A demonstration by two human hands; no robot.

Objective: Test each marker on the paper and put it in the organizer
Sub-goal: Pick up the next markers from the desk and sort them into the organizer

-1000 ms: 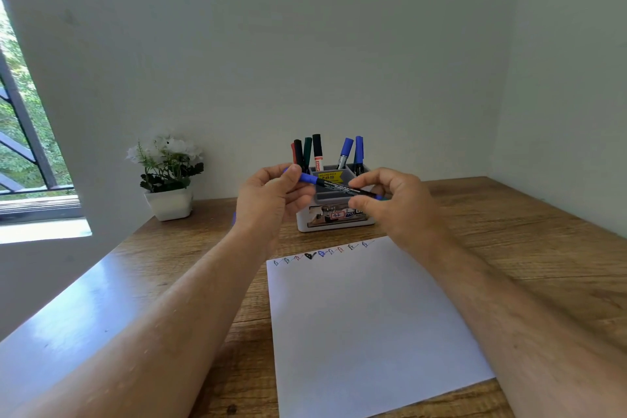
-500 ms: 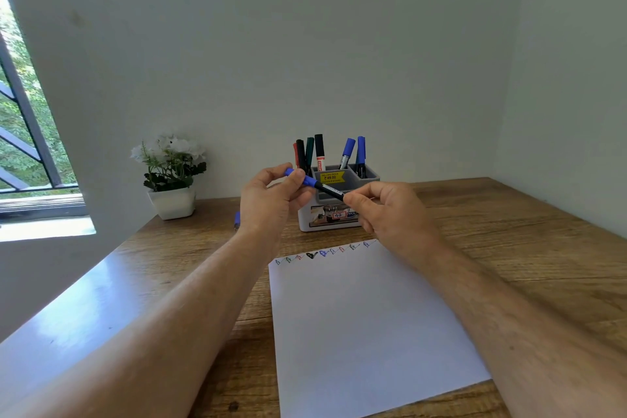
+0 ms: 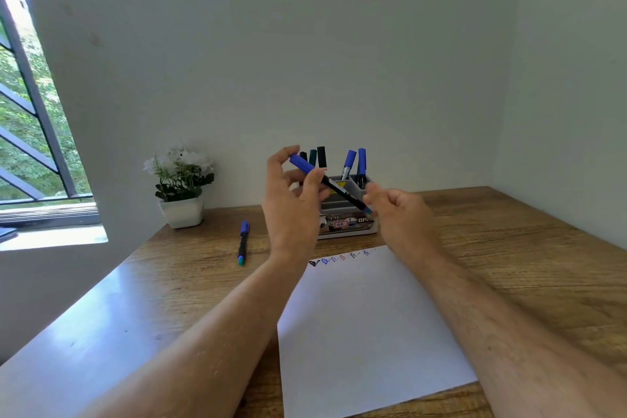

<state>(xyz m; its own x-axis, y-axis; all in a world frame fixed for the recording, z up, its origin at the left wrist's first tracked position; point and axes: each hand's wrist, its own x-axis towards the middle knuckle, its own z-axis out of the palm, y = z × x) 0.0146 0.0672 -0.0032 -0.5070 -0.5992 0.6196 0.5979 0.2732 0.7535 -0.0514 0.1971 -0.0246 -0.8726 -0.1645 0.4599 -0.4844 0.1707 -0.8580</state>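
A wooden table (image 3: 492,248) is sitting in a pale-walled corner, a window (image 3: 30,146) glowing at left. The left hand (image 3: 291,210) is pinching a blue-capped marker (image 3: 325,181); the right hand (image 3: 400,210) is hovering loosely curled at its tip. Behind them the organizer (image 3: 349,227) is standing at the far end of the paper (image 3: 366,332).

Left hand (image 3: 291,204) pinches blue-capped marker (image 3: 327,184), tilted cap up-left, above desk (image 3: 509,248). Right hand (image 3: 400,210) loose at its lower tip. Organizer (image 3: 349,224) behind holds upright markers. Paper (image 3: 369,332) near, test marks on far edge. Second marker (image 3: 243,242) lies left; potted plant (image 3: 181,187) far left.
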